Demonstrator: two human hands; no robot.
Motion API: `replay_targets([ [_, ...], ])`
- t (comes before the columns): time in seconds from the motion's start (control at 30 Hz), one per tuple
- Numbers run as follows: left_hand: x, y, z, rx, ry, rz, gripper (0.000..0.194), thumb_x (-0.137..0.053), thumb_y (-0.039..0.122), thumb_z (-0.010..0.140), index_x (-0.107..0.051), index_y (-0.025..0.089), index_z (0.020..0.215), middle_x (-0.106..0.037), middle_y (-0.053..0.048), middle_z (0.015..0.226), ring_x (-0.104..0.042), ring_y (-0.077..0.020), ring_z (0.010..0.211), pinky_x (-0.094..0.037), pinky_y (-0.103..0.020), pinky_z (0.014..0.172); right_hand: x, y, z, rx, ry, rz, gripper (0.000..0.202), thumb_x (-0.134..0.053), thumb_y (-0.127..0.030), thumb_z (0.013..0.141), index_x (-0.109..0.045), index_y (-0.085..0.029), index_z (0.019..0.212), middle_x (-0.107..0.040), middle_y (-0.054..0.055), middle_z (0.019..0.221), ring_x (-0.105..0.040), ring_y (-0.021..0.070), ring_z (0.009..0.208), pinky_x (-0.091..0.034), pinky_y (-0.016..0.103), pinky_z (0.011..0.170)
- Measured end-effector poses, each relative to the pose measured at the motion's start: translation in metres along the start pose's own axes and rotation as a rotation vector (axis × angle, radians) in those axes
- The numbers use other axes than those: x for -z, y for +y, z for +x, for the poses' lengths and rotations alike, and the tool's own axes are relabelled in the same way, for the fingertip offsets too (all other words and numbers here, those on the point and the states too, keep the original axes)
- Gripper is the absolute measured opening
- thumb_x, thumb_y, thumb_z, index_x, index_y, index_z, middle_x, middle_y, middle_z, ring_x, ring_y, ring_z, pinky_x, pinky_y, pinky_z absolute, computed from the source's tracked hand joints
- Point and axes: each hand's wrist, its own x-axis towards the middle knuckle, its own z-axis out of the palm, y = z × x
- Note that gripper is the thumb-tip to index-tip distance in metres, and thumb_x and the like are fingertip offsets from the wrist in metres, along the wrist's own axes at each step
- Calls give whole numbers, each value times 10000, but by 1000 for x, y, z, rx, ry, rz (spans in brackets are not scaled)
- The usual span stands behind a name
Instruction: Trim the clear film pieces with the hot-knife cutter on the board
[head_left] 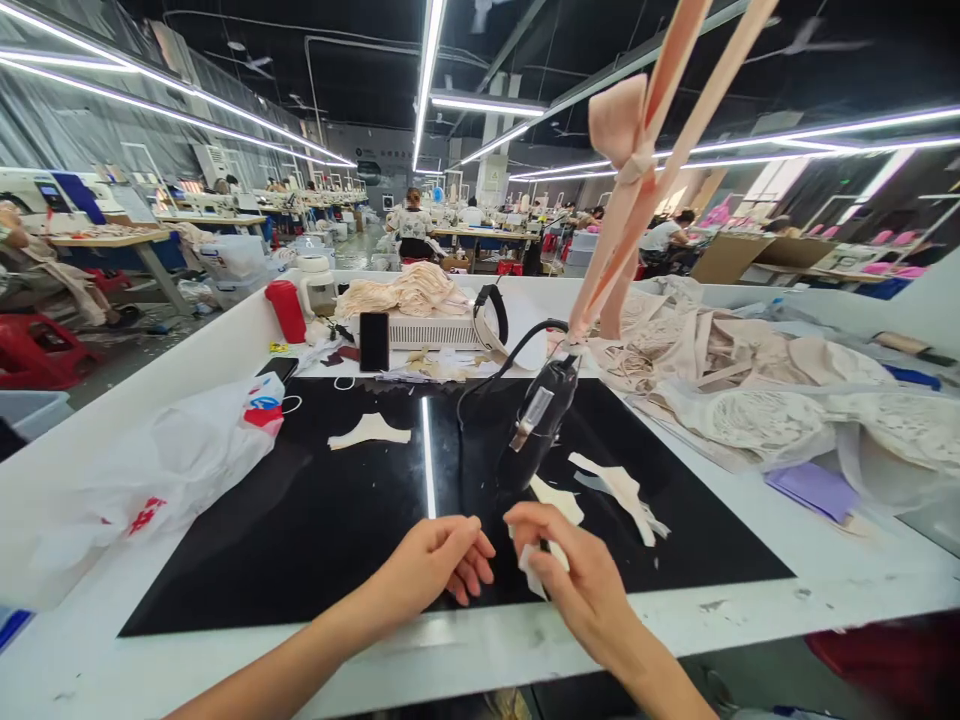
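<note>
My left hand (442, 562) hovers over the front of the black board (300, 520), fingers loosely curled and slightly apart, with nothing visible in them. To its right, my right hand (574, 570) curls its thumb and fingers around a small white piece (532, 570). A black hand-held electric tool (544, 410) hangs from pink straps (634, 180) just beyond my right hand. Beneath the tool lies a cream fabric piece (556, 498), partly hidden. Another cut piece (622, 492) rests to the right, and a curved cream piece (369, 430) lies at the back left of the board.
A white plastic bag (172, 450) lies along the left side. Lace and beige garments (750, 370) are heaped at the right, near purple sheets (814, 490). A phone (374, 341), red bottle (286, 311) and fabric stack (409, 290) stand behind the board. People sit at distant tables.
</note>
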Motion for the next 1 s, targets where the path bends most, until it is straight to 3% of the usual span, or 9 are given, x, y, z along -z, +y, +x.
replay_targets([
  [0.1,5,2,-10,164,-89,-284,662,-588,756,857,-691,105,916,-678,-61,814,-624,-115,676,-497,-239,665,-29,-10,3,216,-161,-160,475,-321,-589,1044,-631,-231,1073,-705,12,805,-640,160,706,-477,281,666],
  [0.17,9,1,-13,230,-80,-403,626,-663,720,832,-703,104,937,-678,-51,816,-627,-110,691,-479,-216,651,-50,-14,4,346,-199,-251,553,-274,-631,1029,-634,-212,983,-711,23,800,-643,178,732,-466,310,688],
  [0.3,21,-5,-18,207,13,-423,436,-837,497,775,-701,98,887,-673,-29,782,-619,-98,678,-446,-188,624,-78,-18,5,505,-222,-322,481,-382,-597,1023,-659,-205,992,-735,24,854,-659,197,830,-482,353,875],
  [0.4,31,-5,-24,157,49,-405,406,-875,445,741,-691,99,847,-670,-20,763,-602,-83,641,-439,-179,604,-77,-20,3,527,-203,-206,354,-494,-534,1014,-660,-241,1123,-773,13,1010,-677,189,970,-461,339,1001],
  [0.5,39,0,-33,139,63,-368,442,-880,482,723,-695,115,887,-692,-29,795,-644,-105,673,-516,-220,675,-66,-16,-2,369,-86,-17,234,-545,-396,1027,-643,-286,1210,-764,17,1132,-677,172,1067,-500,295,968],
  [0.6,43,7,-43,186,63,-286,472,-855,535,734,-690,133,920,-739,-79,899,-707,-163,758,-577,-320,765,-60,-5,-6,-8,20,127,264,-540,-377,1019,-651,-305,1247,-735,44,1224,-680,199,1110,-544,311,941],
  [0.73,47,16,-53,166,28,-158,459,-815,558,763,-723,132,909,-728,-95,981,-684,-176,817,-583,-351,787,-63,4,-3,-404,-158,334,388,-525,-533,986,-671,-287,1247,-756,46,1144,-703,218,1041,-560,306,879],
  [0.83,53,18,-56,131,71,-78,477,-809,573,755,-754,134,931,-674,-47,868,-615,-144,785,-549,-295,751,-65,4,0,-505,-290,372,400,-539,-588,950,-734,-277,1109,-762,19,968,-692,202,878,-539,288,795],
  [1.0,67,13,-55,71,190,92,517,-744,599,804,-738,121,998,-655,-16,754,-558,-104,667,-431,-228,646,-67,5,-1,-520,-323,297,316,-579,-517,907,-767,-264,929,-738,3,847,-633,191,787,-478,292,749],
])
